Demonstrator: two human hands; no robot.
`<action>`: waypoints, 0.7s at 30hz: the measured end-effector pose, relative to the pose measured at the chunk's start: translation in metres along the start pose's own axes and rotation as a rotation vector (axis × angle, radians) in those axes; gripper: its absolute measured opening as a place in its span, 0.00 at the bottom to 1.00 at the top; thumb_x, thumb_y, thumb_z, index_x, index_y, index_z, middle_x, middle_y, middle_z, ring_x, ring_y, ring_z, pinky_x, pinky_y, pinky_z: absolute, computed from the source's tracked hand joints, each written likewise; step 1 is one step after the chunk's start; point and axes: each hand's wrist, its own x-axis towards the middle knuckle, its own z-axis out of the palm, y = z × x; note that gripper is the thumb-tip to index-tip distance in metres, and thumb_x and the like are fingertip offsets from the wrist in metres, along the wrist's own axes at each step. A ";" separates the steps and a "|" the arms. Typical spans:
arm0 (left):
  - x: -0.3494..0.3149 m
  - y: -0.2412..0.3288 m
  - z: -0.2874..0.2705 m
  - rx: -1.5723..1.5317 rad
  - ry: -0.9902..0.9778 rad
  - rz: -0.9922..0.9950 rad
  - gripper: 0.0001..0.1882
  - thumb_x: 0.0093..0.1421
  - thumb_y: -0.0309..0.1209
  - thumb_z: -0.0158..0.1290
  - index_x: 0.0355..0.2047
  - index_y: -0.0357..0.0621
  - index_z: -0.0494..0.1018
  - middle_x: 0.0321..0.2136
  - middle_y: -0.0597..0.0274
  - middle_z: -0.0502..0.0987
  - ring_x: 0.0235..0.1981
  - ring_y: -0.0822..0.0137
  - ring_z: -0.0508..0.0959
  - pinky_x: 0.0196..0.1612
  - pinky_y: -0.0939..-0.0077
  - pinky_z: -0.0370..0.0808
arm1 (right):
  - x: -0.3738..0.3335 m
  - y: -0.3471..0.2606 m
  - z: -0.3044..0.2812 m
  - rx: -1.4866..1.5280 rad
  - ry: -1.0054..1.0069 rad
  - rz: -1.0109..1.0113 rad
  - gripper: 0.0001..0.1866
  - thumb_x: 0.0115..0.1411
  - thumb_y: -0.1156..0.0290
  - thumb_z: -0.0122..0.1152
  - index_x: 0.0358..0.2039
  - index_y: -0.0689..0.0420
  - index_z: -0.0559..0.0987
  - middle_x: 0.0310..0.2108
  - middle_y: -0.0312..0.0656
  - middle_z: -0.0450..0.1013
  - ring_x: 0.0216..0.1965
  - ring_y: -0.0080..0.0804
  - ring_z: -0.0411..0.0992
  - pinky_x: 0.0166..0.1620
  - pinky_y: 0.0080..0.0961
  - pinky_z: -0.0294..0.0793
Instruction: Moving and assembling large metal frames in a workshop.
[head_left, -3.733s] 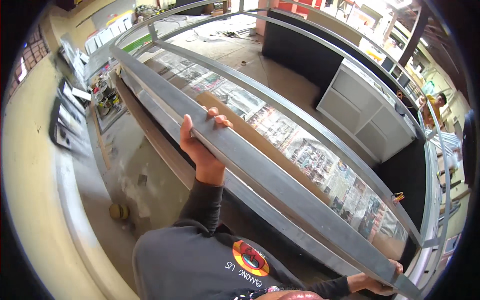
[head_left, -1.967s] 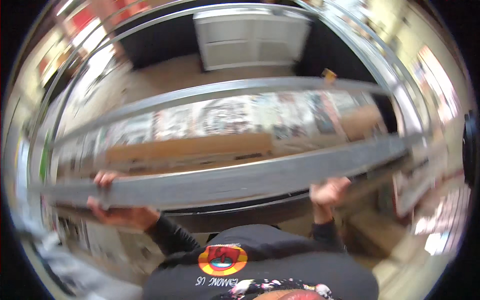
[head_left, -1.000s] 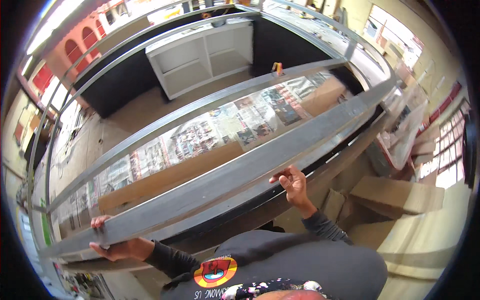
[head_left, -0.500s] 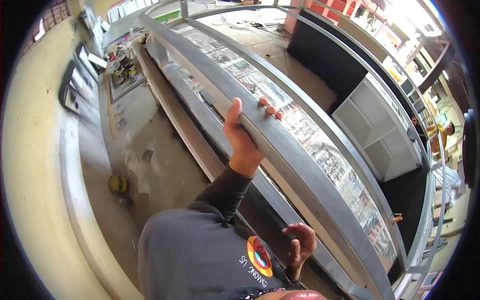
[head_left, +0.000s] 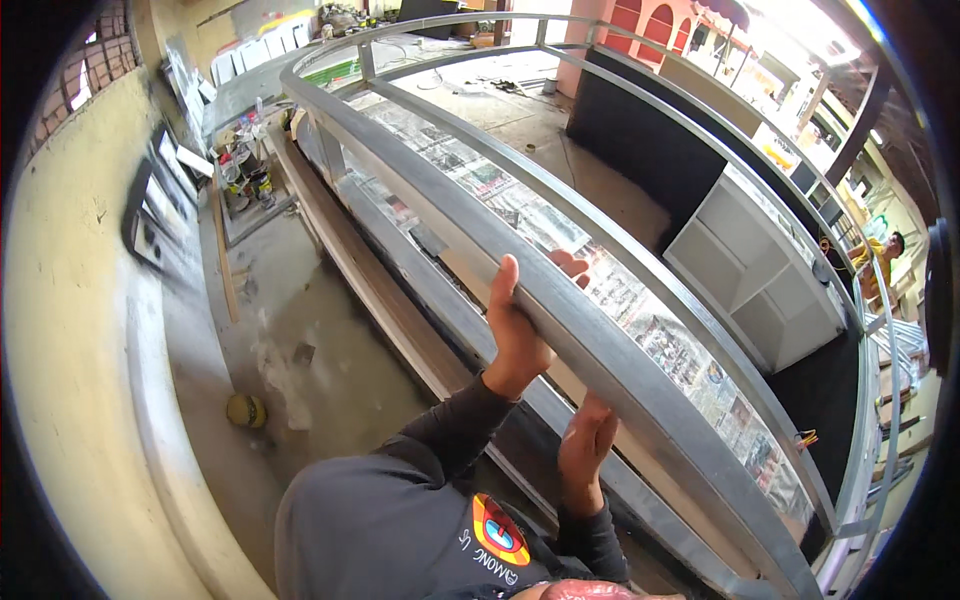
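Observation:
A long grey metal rail, part of a welded frame, runs diagonally from far left to near right. My left hand is closed around it, thumb on the near side and fingertips showing past the far edge. Below and to the right, my right hand reaches up to the rail's near side. Its fingertips are hidden at the rail, so I cannot see whether they grip it. Beneath the rail lies a lower metal bar. Newspaper sheets cover a surface just beyond.
A white shelf unit and a black panel stand at the right. Cans and clutter sit on the floor at far left. A yellowish round container is near the wall. Another person is at far right.
My right hand has risen from beside my chest to the rail. The view has shifted; my left hand remains on the rail and appears lower and farther right.

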 end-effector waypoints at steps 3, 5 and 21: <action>0.000 0.002 -0.009 0.074 -0.062 -0.046 0.30 0.63 0.57 0.40 0.56 0.49 0.59 0.44 0.50 0.71 0.46 0.49 0.74 0.56 0.47 0.66 | -0.003 0.036 0.003 -0.077 0.135 0.079 0.17 0.70 0.61 0.41 0.48 0.62 0.68 0.47 0.41 0.67 0.48 0.27 0.64 0.53 0.26 0.61; 0.003 0.006 -0.020 0.126 -0.080 -0.068 0.32 0.63 0.59 0.39 0.57 0.48 0.58 0.45 0.50 0.71 0.47 0.51 0.73 0.57 0.50 0.65 | -0.004 0.049 0.009 -0.118 0.221 0.149 0.15 0.70 0.62 0.42 0.41 0.61 0.70 0.38 0.37 0.70 0.39 0.22 0.66 0.45 0.20 0.65; -0.062 0.101 -0.094 1.118 -0.324 -0.356 0.27 0.63 0.52 0.48 0.48 0.40 0.67 0.35 0.63 0.73 0.39 0.72 0.74 0.47 0.75 0.70 | 0.015 0.027 0.034 -0.539 0.350 0.037 0.25 0.69 0.54 0.41 0.24 0.63 0.71 0.22 0.41 0.64 0.27 0.31 0.61 0.32 0.30 0.61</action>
